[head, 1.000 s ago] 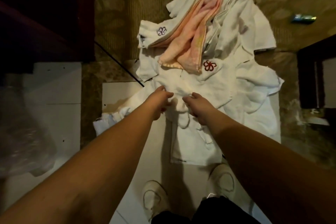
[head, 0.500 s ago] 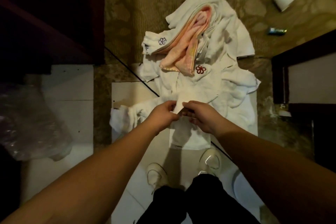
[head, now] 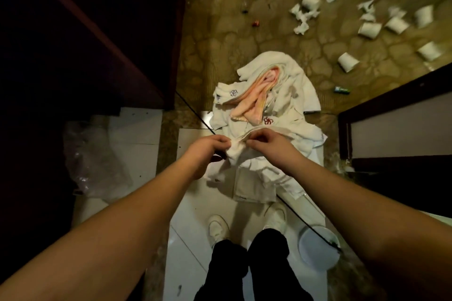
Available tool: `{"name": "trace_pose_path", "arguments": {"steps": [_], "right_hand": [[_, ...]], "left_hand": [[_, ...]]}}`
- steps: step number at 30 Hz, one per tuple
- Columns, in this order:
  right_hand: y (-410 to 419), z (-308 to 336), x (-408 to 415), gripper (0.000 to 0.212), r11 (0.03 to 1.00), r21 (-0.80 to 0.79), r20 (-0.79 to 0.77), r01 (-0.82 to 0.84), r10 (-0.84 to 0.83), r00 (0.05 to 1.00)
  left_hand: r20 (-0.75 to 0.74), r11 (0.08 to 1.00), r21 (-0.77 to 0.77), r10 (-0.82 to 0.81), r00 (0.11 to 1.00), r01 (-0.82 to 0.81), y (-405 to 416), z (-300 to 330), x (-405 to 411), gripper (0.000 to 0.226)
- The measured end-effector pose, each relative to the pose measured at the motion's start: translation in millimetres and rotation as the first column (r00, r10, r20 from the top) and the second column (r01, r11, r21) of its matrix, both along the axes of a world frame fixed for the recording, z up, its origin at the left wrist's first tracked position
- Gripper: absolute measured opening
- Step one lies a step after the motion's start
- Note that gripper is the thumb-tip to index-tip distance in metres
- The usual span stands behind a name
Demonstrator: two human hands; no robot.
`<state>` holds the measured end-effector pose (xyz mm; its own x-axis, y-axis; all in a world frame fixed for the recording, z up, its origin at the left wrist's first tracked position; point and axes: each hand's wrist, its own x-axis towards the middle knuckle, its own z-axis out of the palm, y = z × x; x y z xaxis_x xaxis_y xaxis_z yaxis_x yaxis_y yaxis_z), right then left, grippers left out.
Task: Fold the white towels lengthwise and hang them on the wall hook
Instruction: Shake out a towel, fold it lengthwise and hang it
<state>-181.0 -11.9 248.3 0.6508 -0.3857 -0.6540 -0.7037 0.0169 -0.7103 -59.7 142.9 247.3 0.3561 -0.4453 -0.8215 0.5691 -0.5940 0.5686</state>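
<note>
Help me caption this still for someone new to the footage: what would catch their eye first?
Both hands meet at the middle: the left hand and the right hand pinch the edge of a white towel lifted from the towel pile on the floor. A pink towel lies in that pile just beyond. Crumpled paper cups litter the patterned carpet at upper right.

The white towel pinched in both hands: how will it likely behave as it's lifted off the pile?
The white towel is probably floppy: it sags below the left hand and right hand. It may drag neighbouring cloth from the pile.
</note>
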Motion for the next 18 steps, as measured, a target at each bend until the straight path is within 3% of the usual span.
{"name": "trace_pose_path", "arguments": {"steps": [3,5,7,12,18], "right_hand": [[0.6,53.0,6.1,0.035,0.920,-0.350,0.173,-0.175,0.247,0.953],[4.2,91.8,10.1,0.039,0.763,-0.540,0.167,-0.356,0.511,0.843],[12.3,133.4,14.1,0.038,0.622,-0.650,0.102,-0.437,0.641,0.761],[31.1,234.1,26.4,0.015,0.394,-0.824,0.015,-0.408,0.734,0.679],[59.3,336.0,25.1,0.008,0.281,-0.859,-0.053,-0.428,0.783,0.620]], "left_hand": [[-0.003,0.997,-0.057,0.057,0.998,-0.057,6.8,57.2,1.7,0.019],[-0.005,0.989,-0.104,0.103,0.995,-0.103,13.4,99.1,3.1,0.018],[0.009,0.980,-0.166,0.116,0.993,-0.113,22.7,142.6,3.3,0.015],[0.066,0.960,-0.244,0.161,0.985,-0.141,43.9,246.8,5.6,0.018],[0.148,0.940,-0.324,0.163,0.975,-0.107,74.1,346.5,-4.8,0.023]]}}
